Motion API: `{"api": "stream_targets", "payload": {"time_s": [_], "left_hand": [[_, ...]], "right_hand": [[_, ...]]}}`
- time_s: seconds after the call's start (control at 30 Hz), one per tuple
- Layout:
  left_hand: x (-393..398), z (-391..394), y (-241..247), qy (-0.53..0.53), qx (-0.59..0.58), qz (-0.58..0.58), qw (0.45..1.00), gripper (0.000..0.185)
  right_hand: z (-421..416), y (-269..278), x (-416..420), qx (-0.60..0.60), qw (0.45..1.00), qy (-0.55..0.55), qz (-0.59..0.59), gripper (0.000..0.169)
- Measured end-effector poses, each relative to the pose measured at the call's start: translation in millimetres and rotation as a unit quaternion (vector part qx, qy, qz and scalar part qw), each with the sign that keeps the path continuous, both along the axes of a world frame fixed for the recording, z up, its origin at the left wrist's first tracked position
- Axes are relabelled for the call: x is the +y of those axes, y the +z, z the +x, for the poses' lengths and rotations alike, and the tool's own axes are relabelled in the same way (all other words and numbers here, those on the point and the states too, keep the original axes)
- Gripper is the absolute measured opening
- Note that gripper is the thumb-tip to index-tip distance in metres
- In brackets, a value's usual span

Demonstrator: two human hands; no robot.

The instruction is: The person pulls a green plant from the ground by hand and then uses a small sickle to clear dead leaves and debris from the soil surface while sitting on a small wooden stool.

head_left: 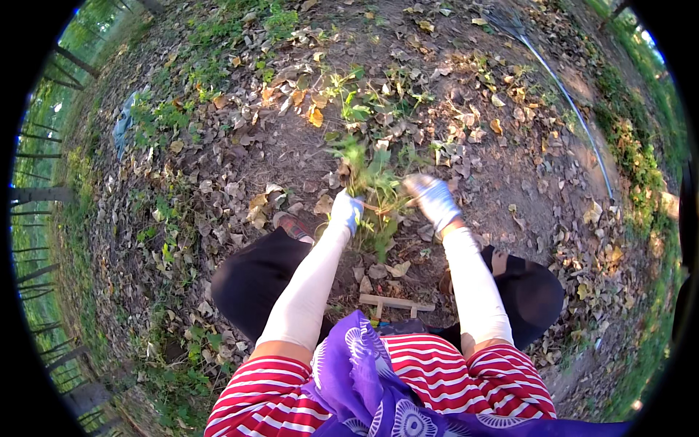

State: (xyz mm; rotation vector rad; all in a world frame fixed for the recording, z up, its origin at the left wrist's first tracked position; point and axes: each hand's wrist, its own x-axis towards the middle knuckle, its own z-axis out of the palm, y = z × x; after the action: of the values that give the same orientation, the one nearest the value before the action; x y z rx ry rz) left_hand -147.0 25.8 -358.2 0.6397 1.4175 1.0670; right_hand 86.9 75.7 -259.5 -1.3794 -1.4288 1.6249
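Low in front of me, my gloved left hand (346, 211) is closed on a bunch of leafy green plants (377, 191). My gloved right hand (433, 200) is at the right side of the bunch, its fingers blurred; whether they grip any stems cannot be told. Both gloves look white and light blue, above pale sleeves. More rooted green plants (355, 104) stand just beyond the bunch, among dry leaves. The lower ends of the held stems are hidden among leaves.
A rake (568, 98) with a long pale handle lies at the right. Below my hands is a small wooden frame (397, 302) between my bent knees. A bluish cloth or sheet (124, 125) lies at the far left. Tree trunks (41, 194) stand at the left edge.
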Motion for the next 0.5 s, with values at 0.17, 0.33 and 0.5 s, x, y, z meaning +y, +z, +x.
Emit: {"api": "stream_targets", "payload": {"time_s": [0.17,0.33,0.5], "left_hand": [[-21,-5,10,0.023,0.253,0.051,0.966,0.031],[-32,-33,39,0.159,0.143,0.15,0.965,0.02],[-20,-41,83,0.139,0.151,0.086,0.975,0.018]], "right_hand": [[-37,-2,88,-0.492,0.849,0.055,0.186,0.041],[-167,9,103,-0.377,0.665,0.396,0.51,0.052],[-196,2,129,-0.417,0.636,0.495,0.42,0.033]]}}
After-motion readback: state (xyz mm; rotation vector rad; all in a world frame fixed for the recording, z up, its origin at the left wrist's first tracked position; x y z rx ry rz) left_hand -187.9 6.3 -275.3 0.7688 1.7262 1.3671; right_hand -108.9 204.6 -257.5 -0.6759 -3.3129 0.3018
